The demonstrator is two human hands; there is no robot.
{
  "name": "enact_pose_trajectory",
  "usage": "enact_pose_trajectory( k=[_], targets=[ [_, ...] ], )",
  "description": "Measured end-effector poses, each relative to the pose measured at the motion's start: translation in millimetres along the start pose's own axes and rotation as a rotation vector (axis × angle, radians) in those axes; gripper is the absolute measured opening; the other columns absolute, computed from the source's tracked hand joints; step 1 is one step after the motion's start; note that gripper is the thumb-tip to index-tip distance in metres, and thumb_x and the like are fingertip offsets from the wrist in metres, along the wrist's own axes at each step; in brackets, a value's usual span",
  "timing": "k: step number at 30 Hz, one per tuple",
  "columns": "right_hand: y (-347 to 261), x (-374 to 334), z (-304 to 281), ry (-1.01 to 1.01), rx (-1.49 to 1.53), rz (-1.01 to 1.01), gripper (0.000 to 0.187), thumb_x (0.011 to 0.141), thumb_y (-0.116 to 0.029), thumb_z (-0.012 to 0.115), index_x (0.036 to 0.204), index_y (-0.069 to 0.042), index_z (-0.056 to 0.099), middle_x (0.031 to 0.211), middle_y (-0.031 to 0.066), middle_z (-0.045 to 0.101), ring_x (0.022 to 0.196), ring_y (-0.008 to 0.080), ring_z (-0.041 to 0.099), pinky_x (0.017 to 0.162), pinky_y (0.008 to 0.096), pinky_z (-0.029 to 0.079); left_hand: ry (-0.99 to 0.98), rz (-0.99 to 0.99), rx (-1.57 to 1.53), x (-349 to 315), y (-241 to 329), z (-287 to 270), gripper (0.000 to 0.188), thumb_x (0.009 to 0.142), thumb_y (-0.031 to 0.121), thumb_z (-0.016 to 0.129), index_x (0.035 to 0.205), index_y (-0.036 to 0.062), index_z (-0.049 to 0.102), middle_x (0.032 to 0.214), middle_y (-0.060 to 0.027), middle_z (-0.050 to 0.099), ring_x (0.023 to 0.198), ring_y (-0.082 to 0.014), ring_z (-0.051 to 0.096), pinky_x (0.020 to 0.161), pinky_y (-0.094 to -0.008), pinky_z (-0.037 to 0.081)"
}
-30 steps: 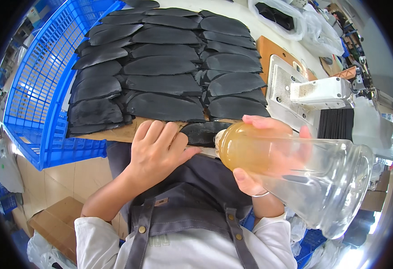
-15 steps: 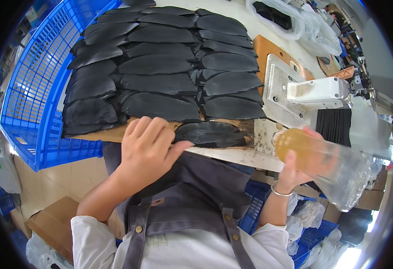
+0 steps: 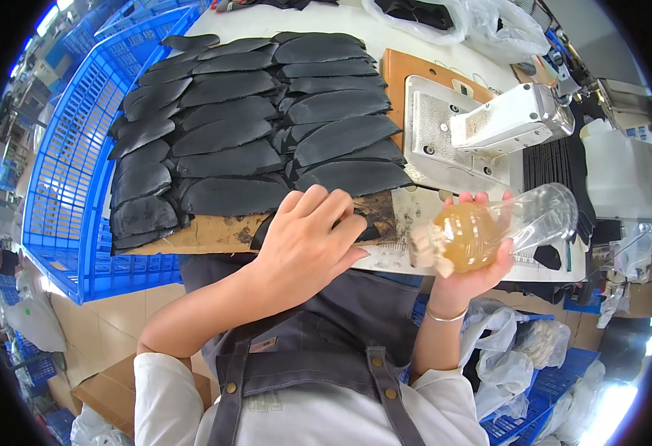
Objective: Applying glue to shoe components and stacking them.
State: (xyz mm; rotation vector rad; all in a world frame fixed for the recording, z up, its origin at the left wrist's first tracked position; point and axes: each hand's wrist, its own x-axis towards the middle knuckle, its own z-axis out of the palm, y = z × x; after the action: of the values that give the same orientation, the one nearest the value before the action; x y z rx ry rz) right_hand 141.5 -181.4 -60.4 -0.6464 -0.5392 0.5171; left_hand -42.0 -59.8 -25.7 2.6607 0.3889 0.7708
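The scene is viewed from above by the left of two fisheye cameras worn side by side on the head. The lens is pointed steeply down and forward: the apron (image 3: 303, 323) is shown low in the view, with the white table (image 3: 329, 20) stretched beyond it. The left hand (image 3: 305, 234) and right hand (image 3: 478, 281) are taken in at close range, and straight edges are bent toward the rim.
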Motion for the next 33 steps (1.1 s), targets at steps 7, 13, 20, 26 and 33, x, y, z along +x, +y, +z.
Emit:
enact_pose_trajectory(
  k=[7,13,20,26,33],
  targets=[
    [18,0,28,-0.346,-0.353,-0.377,0.113,0.067,-0.014,0.078,0.145,-0.016,-0.002,0.119,0.0221,0.046,0.107,0.0359,0.052,0.092,0.047,0.045,0.263,0.279,0.486,-54,-12,2,0.021,0.069,0.014,0.074,0.088,0.0102,0.065,0.081,0.0031,0.05,0.07,-0.0132,0.042,0.063,-0.0273,0.033],
    [16,-2,33,-0.684,-0.664,-0.398,0.113,0.063,-0.009,0.081,0.145,-0.024,0.005,0.123,0.0184,0.046,0.112,0.0328,0.051,0.093,0.0424,0.044,0.238,0.244,0.475,-64,-17,10,0.019,0.069,0.013,0.072,0.086,0.0077,0.066,0.083,0.0031,0.051,0.072,-0.013,0.043,0.064,-0.0278,0.034],
    [-22,6,23,-0.84,-1.578,-0.532,0.094,0.073,-0.025,0.074,0.143,-0.011,0.013,0.121,0.0187,0.049,0.108,0.0322,0.054,0.093,0.0427,0.045,0.294,0.244,0.409,-61,-19,9,0.016,0.067,0.011,0.07,0.082,0.0083,0.064,0.084,0.0017,0.05,0.072,-0.0142,0.043,0.063,-0.029,0.033],
    [-6,1,25,0.104,-0.285,-0.305,0.073,0.083,-0.033,0.057,0.141,-0.007,0.021,0.12,0.0206,0.047,0.103,0.0352,0.055,0.094,0.0481,0.044,0.263,0.065,0.172,-39,-13,8,0.025,0.061,0.02,0.077,0.074,0.0112,0.059,0.078,0.0017,0.052,0.069,-0.017,0.045,0.062,-0.0311,0.033],
    [15,-11,46,-0.264,-0.431,-0.214,0.105,0.07,-0.02,0.076,0.144,-0.007,0.002,0.115,0.0238,0.046,0.106,0.0338,0.051,0.091,0.0447,0.045,0.196,0.198,0.351,-44,-16,6,0.019,0.065,0.016,0.073,0.077,0.0102,0.06,0.08,0.0015,0.048,0.072,-0.0153,0.043,0.064,-0.0294,0.033]
  ],
)
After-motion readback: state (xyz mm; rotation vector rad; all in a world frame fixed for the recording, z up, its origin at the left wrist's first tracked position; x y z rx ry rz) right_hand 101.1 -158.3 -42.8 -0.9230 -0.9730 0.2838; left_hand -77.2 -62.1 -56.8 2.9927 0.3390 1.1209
